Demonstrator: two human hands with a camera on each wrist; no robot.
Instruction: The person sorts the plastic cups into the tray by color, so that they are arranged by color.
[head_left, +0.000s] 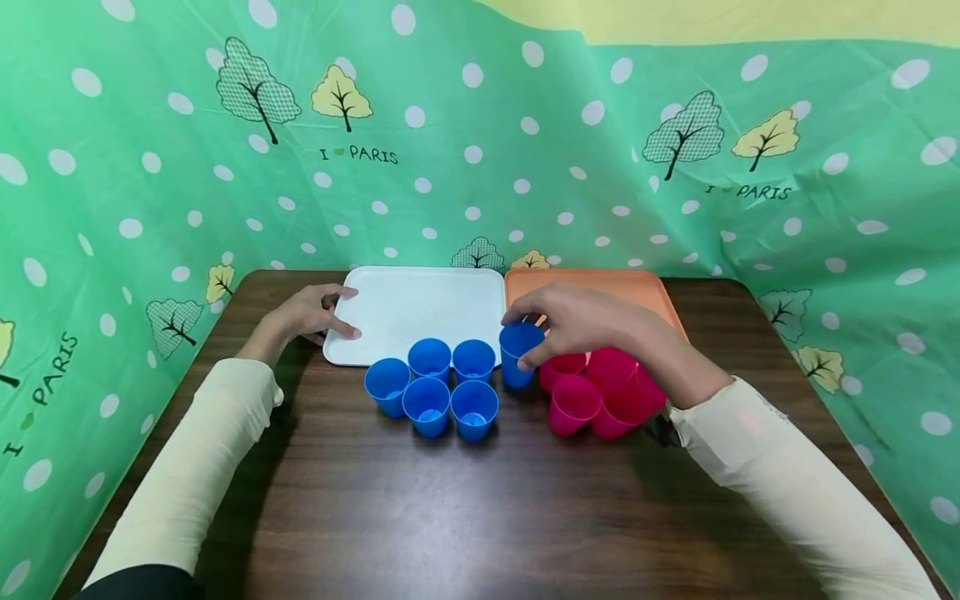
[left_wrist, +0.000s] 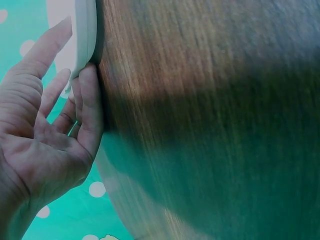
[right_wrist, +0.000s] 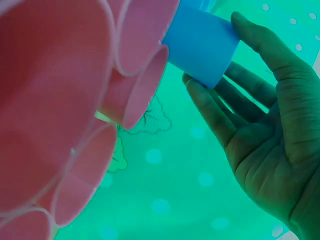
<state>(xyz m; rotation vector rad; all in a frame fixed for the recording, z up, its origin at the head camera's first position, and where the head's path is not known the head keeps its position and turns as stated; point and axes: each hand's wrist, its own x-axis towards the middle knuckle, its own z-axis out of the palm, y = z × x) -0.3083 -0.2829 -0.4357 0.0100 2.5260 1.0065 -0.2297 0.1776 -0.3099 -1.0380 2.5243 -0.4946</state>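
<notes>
My right hand point(head_left: 573, 317) holds a blue cup point(head_left: 517, 360) near its rim, thumb on the near side and fingers on the far side. In the right wrist view, the same blue cup point(right_wrist: 202, 45) sits between thumb and fingertips. Whether its base touches the table cannot be told. At the left, my left hand point(head_left: 303, 315) grips the left edge of a white tray point(head_left: 420, 304). The left wrist view has the tray corner point(left_wrist: 84, 37) between fingers on its face and others along its side. Several more blue cups point(head_left: 427, 408) stand upright in front of the tray.
Beside the white tray lies an orange tray point(head_left: 592, 277), partly behind my right hand. Several pink cups point(head_left: 575, 406) stand grouped under my right forearm, close to the held cup. The dark wooden table point(head_left: 450, 533) ends at a green patterned cloth point(head_left: 480, 175).
</notes>
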